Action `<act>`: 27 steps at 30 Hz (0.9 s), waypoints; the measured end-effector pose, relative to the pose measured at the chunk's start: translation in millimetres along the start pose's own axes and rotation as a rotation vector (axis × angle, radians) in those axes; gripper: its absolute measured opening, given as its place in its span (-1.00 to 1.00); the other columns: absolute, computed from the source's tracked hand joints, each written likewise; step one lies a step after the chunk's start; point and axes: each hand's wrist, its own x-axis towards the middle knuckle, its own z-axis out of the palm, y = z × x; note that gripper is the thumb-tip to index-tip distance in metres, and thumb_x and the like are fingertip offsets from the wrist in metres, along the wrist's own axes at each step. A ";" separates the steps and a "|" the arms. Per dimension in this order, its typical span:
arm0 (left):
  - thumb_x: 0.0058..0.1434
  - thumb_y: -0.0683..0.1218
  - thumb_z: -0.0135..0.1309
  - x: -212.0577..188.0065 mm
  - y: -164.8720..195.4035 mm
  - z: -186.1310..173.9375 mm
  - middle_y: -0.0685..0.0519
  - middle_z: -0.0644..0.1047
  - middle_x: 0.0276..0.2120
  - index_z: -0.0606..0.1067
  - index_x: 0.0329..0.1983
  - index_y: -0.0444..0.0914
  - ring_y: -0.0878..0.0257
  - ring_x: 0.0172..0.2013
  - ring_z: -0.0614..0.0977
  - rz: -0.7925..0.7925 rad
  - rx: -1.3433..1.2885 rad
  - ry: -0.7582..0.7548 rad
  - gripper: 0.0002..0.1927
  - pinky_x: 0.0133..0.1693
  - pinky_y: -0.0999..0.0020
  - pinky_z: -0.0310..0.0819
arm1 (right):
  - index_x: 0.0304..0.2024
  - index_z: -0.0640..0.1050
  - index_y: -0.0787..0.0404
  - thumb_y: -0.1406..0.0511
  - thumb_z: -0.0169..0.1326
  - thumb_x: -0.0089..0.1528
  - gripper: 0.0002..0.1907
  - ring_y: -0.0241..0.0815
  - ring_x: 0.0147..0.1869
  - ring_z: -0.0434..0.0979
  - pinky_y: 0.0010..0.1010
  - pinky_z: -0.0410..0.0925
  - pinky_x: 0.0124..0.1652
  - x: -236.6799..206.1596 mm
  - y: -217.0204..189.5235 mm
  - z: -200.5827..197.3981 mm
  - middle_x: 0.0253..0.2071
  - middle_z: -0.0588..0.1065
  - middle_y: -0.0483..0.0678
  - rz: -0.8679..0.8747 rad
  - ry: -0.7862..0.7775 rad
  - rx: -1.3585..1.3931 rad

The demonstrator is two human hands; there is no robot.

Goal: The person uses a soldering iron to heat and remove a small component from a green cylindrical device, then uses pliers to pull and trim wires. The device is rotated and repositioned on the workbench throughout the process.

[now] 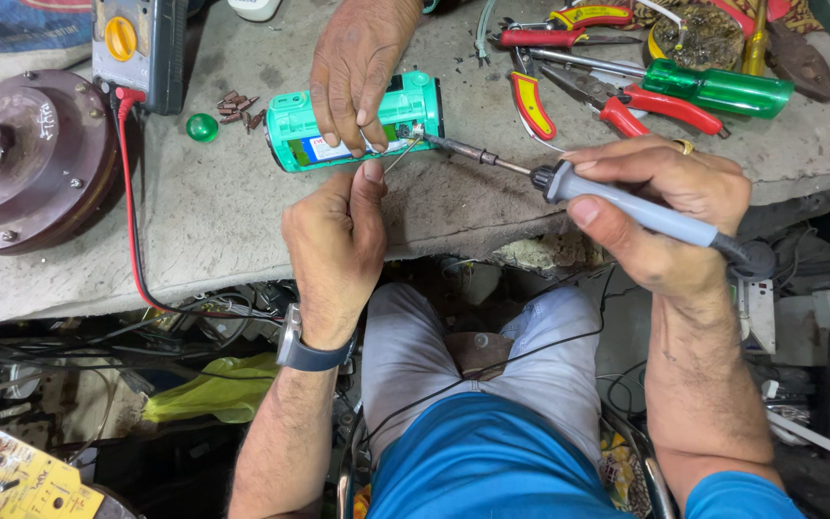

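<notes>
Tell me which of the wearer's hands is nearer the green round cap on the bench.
Left. The left hand sits just right of and below the green cap; the right hand is far across the bench, gripping the soldering iron.

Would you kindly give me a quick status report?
Left hand pinching wire. Right hand holding soldering iron, tip at green casing. Another person's hand steadying casing.

Grey workbench (223, 221) — green device (353, 120), multimeter (141, 48), pliers (646, 101), screws (240, 108).
</notes>
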 end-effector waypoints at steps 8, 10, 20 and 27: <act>0.50 0.00 0.00 -3.2 -0.1 -17.7 -0.12 0.54 -0.54 0.60 -0.27 -0.31 0.01 -0.50 0.62 -0.042 0.037 -0.110 -0.67 -0.42 0.20 0.44 | -0.10 0.54 0.44 0.41 0.17 0.29 -0.81 0.02 -0.18 0.67 -0.08 0.60 -0.09 -45.4 31.6 -16.7 -0.19 0.57 0.19 0.070 0.380 0.487; 0.47 0.00 0.01 -10.1 2.2 -23.1 -0.11 0.46 -0.64 0.60 -0.28 -0.32 0.03 -0.60 0.53 -0.144 0.044 -0.147 -0.67 -0.46 0.20 0.40 | -0.10 0.53 0.46 0.41 0.16 0.32 -0.82 0.07 -0.20 0.66 -0.01 0.60 -0.12 -56.4 37.8 -19.9 -0.19 0.56 0.21 0.075 0.406 0.526; 0.48 -0.24 -0.08 -47.8 17.6 -5.9 -0.14 0.51 -0.16 0.47 0.16 -0.34 0.00 -0.18 0.56 0.190 0.177 -0.030 -0.76 -0.09 0.15 0.45 | -0.11 0.49 0.52 0.38 0.13 0.30 -0.75 0.12 -0.21 0.65 -0.02 0.61 -0.16 -97.8 61.7 -41.7 -0.20 0.51 0.32 0.015 0.480 0.509; 0.36 -0.30 0.11 -52.9 20.7 29.7 -0.08 0.51 -0.08 0.48 0.15 -0.29 0.00 -0.07 0.53 0.341 0.330 0.017 -0.70 0.04 0.12 0.38 | -0.07 0.40 0.49 0.26 0.11 0.28 -0.64 0.07 -0.23 0.62 -0.07 0.60 -0.10 -155.1 90.3 -70.7 -0.22 0.42 0.21 0.074 0.532 0.469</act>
